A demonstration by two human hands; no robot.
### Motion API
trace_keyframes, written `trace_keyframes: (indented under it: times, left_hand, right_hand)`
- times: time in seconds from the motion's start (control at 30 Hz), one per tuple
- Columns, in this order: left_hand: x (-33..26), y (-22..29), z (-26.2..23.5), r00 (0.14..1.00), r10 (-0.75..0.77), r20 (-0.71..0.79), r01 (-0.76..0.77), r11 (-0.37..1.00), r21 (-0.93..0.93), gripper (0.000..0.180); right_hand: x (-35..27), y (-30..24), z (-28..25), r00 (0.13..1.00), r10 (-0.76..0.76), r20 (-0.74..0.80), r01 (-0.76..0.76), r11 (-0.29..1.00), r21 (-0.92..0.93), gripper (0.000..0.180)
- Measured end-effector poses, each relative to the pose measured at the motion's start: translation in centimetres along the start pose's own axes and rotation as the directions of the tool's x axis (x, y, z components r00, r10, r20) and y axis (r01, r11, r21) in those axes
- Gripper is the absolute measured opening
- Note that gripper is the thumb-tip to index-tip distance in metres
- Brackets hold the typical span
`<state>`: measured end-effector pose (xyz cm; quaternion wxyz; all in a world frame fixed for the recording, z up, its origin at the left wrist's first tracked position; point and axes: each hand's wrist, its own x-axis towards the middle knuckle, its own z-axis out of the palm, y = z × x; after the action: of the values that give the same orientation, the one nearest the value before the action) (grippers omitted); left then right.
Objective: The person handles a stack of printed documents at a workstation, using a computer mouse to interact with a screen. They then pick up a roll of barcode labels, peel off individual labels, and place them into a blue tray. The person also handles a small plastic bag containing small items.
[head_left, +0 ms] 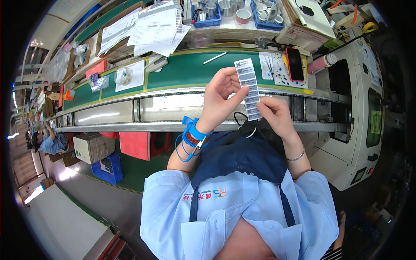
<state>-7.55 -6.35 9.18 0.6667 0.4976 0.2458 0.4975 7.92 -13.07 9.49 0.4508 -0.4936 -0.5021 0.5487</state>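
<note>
A long white strip of printed labels [249, 88] stands upright between my two hands, in front of the green conveyor belt [186, 73]. My left hand [221, 93] pinches the strip's left edge around its middle. The fingers of my right hand [274, 113] grip its lower end. A blue coiled wrist strap [191, 133] wraps my left wrist, and a thin silver bangle [297, 156] sits on my right wrist. A dark apron [242, 151] lies over my lap below the hands.
On the belt lie a white stick [215, 57], a red-cased phone [294, 64], a sheet with small parts [274, 69] and papers [130, 76]. Blue bins of metal cups [207, 12] stand behind. A white machine [359, 108] stands at right. Another person [43, 141] sits far left.
</note>
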Motion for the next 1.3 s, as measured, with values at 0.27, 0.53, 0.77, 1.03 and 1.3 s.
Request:
trace_keyframes:
  times: [0.27, 0.53, 0.77, 1.03, 1.3]
  left_hand:
    - [1.8, -5.7, -1.1, 0.987, -0.157, -0.015, 0.158, 0.981, 0.115, 0.034]
    - [7.6, -21.3, -1.8, 0.895, -0.437, -0.088, 0.446, 0.875, 0.187, 0.031]
    - [10.7, -29.7, -1.6, 0.884, -0.371, -0.283, 0.444, 0.857, 0.262, 0.030]
    - [8.1, -26.2, -4.0, 0.863, -0.415, -0.287, 0.489, 0.829, 0.273, 0.028]
    - [7.6, -26.8, -3.5, 0.854, -0.442, -0.274, 0.509, 0.820, 0.263, 0.027]
  right_hand:
    - [1.2, 5.0, -1.8, 0.988, 0.124, -0.093, -0.146, 0.945, -0.294, 0.018]
    - [-2.1, 9.4, -6.5, 0.913, 0.239, -0.330, -0.320, 0.921, -0.220, 0.020]
    - [-1.0, 16.6, -11.8, 0.864, 0.212, -0.457, -0.412, 0.818, -0.401, 0.023]
    - [10.3, 23.1, -13.3, 0.837, -0.044, -0.545, -0.463, 0.474, -0.749, 0.015]
    - [11.2, 22.5, -14.4, 0.809, 0.052, -0.586, -0.526, 0.507, -0.682, 0.016]
